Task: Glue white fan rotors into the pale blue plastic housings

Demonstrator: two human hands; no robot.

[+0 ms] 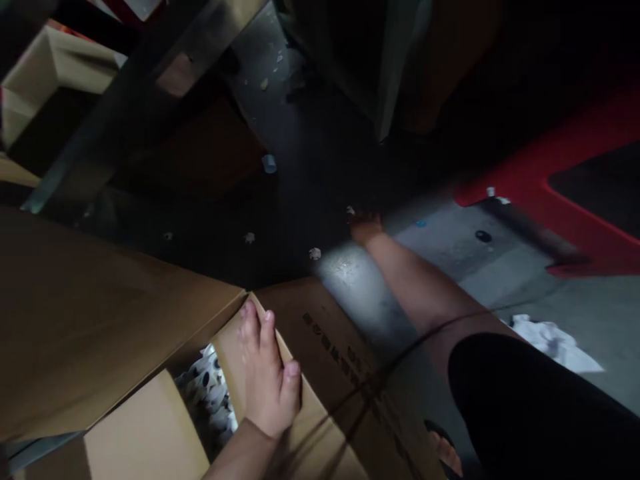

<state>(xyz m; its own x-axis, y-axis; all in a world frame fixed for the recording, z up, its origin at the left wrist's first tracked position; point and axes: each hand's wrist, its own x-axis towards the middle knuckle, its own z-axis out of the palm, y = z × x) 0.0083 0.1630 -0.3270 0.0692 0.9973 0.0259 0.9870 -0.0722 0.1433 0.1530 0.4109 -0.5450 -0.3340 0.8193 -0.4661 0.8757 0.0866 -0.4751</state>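
Lays left hand unclenched on box flap; reaches right hand down to floor, with scrap just beside it; too dim to tell whether released or grasping.

2 hands, 1 printed carton, 1 foot.
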